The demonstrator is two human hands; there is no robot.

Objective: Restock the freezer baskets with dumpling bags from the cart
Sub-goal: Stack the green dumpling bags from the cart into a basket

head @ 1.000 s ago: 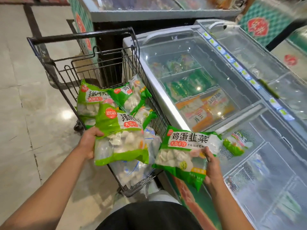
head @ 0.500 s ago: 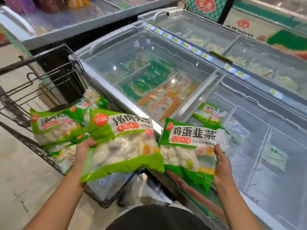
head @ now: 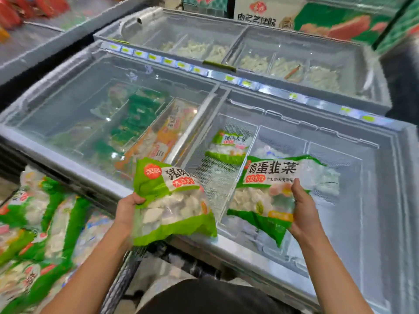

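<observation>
Green dumpling bags point(head: 172, 200) in both hands point(head: 302, 214)

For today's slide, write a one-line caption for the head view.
Both hands, left and right, each hold a dumpling bag over the open freezer basket.

The left hand point(head: 128, 206) grips a green dumpling bag point(head: 172, 202) by its left edge, above the front rim of the freezer point(head: 68, 152). The right hand point(head: 302, 211) grips a second green bag point(head: 267, 189) by its right edge, over a wire basket point(head: 283, 137) in the open part. A third bag point(head: 229, 147) lies in the next basket to the left. More bags fill the cart point(head: 45, 234) at the lower left.
</observation>
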